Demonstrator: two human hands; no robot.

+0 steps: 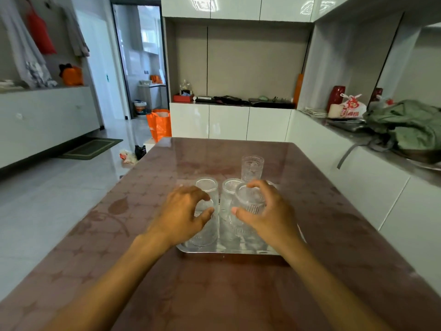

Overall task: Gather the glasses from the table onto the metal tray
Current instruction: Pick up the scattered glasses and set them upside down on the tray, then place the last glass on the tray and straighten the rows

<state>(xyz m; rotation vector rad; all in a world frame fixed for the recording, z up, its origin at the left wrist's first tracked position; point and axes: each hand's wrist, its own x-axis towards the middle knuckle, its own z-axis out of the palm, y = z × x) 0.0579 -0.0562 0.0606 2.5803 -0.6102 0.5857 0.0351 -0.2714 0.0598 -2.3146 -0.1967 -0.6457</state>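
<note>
Around right-hand grip: right hand (267,216) curled round a ribbed clear glass (250,199), thumb near side, fingers over far rim; glass upside down, over the tray, can't tell if it has touched down.
Left-hand grip: left hand (183,211) half open, thumb and fingers apart round the left glass (206,187); contact unclear, likely just beside it.
Between hands: middle glass (231,187) upright on the tray, close to both others.
Under grips: metal tray (222,250), flat, shiny, low rim, near edge visible, mirror reflections of the glasses.
Beyond grips: last glass (252,167), ribbed, standing on the table (214,295) just past the tray's far edge.
Table surface: glossy brown cover, leaf and star pattern.
Progress: judged three of four gathered or nearly; far glass left.
Handling: ribbed walls grip well, glass clinks if crowded.
</note>
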